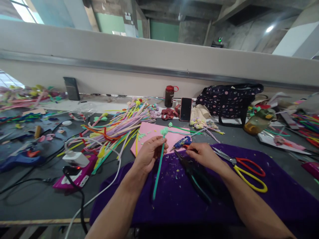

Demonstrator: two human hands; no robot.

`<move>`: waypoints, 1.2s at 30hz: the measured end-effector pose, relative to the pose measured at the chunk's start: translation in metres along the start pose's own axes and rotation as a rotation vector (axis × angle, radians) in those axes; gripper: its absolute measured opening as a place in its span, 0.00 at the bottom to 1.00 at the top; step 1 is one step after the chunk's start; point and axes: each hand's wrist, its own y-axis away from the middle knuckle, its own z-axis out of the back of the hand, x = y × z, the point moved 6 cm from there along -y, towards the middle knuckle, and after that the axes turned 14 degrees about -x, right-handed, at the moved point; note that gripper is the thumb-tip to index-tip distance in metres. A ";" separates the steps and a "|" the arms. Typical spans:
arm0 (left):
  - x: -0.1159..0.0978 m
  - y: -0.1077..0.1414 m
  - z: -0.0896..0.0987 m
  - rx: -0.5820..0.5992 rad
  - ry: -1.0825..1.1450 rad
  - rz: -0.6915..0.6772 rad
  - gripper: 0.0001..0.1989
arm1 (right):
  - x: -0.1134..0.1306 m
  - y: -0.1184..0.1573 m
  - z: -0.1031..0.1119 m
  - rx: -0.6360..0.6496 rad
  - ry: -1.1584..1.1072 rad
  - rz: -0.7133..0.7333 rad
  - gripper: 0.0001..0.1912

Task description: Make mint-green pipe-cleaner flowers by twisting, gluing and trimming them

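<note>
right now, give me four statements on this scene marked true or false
The left hand holds a fuzzy turquoise stem with a mint-green flower-like tip. True.
The right hand holds the metal scissors with red and yellow handles. False: the scissors lie on the purple cloth.
The dark red-lidded bottle stands left of the upright black-screened phone. True.
The flat plastic power strip left of the left hand is yellow. False: it is magenta.

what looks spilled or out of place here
Small pale scraps are strewn over the purple cloth, and green bits lie scattered on the pink sheet. They look like loose litter, though the green ones, coloured like the green stem in the left hand, may be trimmings.
</note>
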 end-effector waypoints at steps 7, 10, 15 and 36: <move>0.008 0.009 -0.010 0.047 -0.173 -0.038 0.09 | 0.008 0.002 -0.002 -0.084 -0.254 -0.080 0.09; 0.020 0.014 -0.015 0.094 -0.312 0.015 0.09 | 0.006 0.001 0.003 -0.129 -0.500 -0.155 0.20; 0.034 0.017 -0.023 0.201 -0.510 0.072 0.08 | 0.010 -0.002 0.010 -0.018 -0.640 -0.047 0.16; 0.039 0.025 -0.029 0.301 -0.625 0.078 0.07 | 0.027 0.005 0.000 0.217 -0.448 0.158 0.13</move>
